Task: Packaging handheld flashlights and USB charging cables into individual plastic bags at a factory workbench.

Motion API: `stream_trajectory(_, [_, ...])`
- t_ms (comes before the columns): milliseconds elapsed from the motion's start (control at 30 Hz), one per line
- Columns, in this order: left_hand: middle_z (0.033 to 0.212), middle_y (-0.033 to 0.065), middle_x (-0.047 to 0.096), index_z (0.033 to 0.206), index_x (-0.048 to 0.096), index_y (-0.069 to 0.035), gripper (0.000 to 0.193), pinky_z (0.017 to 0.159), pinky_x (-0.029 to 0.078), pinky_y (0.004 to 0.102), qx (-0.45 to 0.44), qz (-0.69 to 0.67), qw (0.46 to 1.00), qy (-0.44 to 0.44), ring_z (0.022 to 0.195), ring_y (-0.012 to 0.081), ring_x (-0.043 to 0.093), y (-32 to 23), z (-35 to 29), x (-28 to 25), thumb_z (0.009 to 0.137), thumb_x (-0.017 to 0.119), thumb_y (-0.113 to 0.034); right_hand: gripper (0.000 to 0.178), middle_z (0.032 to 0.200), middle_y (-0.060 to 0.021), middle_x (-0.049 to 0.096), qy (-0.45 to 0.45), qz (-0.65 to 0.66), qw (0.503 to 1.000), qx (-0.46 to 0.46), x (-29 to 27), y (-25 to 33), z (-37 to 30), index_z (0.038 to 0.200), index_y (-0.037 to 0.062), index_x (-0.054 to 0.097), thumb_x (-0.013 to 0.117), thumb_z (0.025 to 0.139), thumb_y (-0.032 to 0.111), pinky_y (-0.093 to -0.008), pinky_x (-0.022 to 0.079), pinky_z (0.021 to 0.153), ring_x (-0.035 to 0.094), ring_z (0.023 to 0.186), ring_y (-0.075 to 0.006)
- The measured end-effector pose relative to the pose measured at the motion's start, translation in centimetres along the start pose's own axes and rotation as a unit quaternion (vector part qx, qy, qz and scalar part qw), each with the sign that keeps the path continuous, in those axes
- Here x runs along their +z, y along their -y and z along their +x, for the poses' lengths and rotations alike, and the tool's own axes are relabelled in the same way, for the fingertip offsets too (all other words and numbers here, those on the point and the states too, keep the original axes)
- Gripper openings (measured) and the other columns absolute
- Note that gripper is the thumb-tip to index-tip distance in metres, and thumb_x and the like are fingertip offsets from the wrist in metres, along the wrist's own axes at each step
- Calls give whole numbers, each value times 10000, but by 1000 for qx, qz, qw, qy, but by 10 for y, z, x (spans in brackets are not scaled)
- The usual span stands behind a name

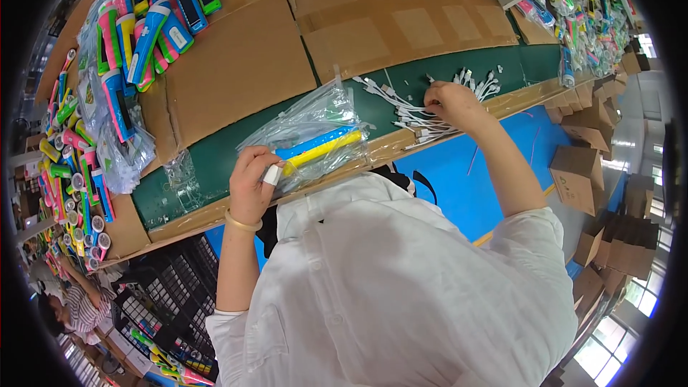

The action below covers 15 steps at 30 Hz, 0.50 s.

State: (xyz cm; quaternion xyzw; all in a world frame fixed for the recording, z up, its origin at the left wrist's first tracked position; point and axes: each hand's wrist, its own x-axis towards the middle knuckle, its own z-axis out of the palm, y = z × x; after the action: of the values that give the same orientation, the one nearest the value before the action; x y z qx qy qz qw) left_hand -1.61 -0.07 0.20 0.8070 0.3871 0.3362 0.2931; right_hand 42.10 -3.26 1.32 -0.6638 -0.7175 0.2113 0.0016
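My left hand (249,175) is closed on the near end of a blue and yellow flashlight-like device (319,147), which lies inside a clear plastic bag (315,111). A white wrap covers one of its digits. More clear bags lie under and behind that one at the table's near edge. To the right, my right hand (453,104) reaches into a loose pile of short white charging cables (412,111). Its fingers are pinched together on a cable, though the fingertips are partly hidden. Cable ends with plugs (487,84) stick out beyond the hand.
Flat cardboard (401,18) covers the far part of the green table (154,204). Coloured devices (150,36) are heaped at the far left, with more along the left side. Bagged devices (588,29) fill the far right. Cartons (577,172) stand on the floor; another person (75,308) is at lower left.
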Motion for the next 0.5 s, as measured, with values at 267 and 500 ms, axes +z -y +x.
stream_trajectory(267, [978,100,631,916,693,-53,165,774,537,356,-11,-20,1000,-11,892,282,639,-2,-4,-5,771,726,19,106,808,-1,583,-79,542,836,-27,-76,26,-13,1017,60,552,552,1034,164,-179,339,554,457,640,-33])
stream_trajectory(500, [1089,112,655,918,689,-61,173,828,538,358,-36,-33,998,-27,992,297,637,-4,-8,-3,768,730,15,145,781,-18,528,-48,618,748,-238,-78,103,5,944,63,543,568,1023,182,-218,346,563,437,651,-64])
